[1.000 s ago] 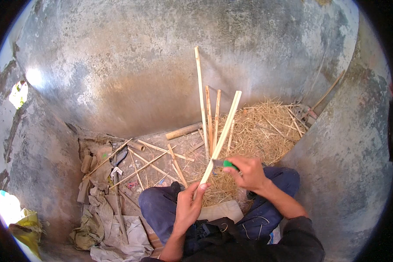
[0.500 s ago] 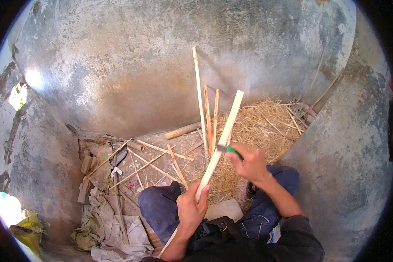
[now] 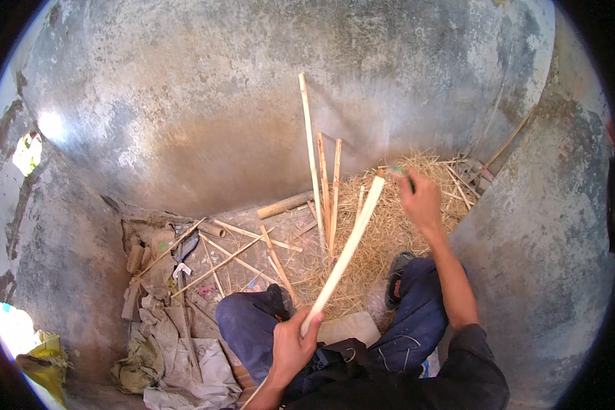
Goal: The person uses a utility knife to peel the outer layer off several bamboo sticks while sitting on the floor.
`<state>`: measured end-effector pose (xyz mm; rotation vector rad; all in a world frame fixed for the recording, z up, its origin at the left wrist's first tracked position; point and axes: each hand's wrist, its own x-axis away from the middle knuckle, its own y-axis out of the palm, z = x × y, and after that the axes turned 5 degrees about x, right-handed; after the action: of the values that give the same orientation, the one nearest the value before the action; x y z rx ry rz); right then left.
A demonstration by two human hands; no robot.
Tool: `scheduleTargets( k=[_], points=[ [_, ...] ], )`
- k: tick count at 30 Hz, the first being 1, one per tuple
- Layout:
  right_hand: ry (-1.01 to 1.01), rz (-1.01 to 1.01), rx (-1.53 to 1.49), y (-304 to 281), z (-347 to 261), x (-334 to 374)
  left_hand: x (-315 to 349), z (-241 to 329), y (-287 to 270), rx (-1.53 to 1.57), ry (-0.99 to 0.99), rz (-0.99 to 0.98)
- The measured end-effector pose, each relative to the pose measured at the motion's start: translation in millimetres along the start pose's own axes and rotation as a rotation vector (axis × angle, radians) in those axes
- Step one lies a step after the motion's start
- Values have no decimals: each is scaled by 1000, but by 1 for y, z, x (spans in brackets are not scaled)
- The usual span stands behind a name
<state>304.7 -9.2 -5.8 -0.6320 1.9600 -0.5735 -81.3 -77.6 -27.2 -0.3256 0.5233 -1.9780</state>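
My left hand [image 3: 294, 347] grips the near part of a pale, flat bamboo strip [image 3: 348, 249], which slants up and away to the right. A thin tail of it trails below the wrist. In my right hand [image 3: 421, 201] is a small knife [image 3: 398, 170] with a green handle, its fingers closed round it. The blade is thin and hard to make out, close by the strip's far end. Pale shavings [image 3: 369, 253] cover the floor beneath.
Several bamboo sticks [image 3: 309, 137] lean on the grey wall [image 3: 184, 102] ahead. More sticks [image 3: 232, 260] and a thick bamboo piece [image 3: 285, 205] lie on the floor. At lower left are crumpled sacks [image 3: 191, 369]. My legs [image 3: 417, 307] are folded either side.
My right hand has moved up and away with the knife, from mid-strip to past its far end. The strip's far end has dipped lower; my left hand keeps its grip.
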Motion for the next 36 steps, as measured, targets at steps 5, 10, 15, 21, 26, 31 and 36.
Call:
scheduleTargets(
  k=[5,10,15,21,26,31,36],
  points=[
    [185,18,-326,-6,77,-12,19,-15,5,123,-14,-18],
    [430,-459,-905,-8,-7,45,-10,-6,12,112,-19,-106],
    [609,-594,-1163,-11,-38,59,-25,3,21,37,-44,-228],
    [651,-599,-1221,1,-12,68,-29,16,13,97,423,-309],
    [702,-550,-1250,1,-9,69,-12,86,-20,389,855,-852],
    [713,-550,-1222,1,-11,67,0,123,-3,621,1073,-1209],
    [670,-578,-1240,1,-7,70,6,128,17,595,1276,-950]
  ],
)
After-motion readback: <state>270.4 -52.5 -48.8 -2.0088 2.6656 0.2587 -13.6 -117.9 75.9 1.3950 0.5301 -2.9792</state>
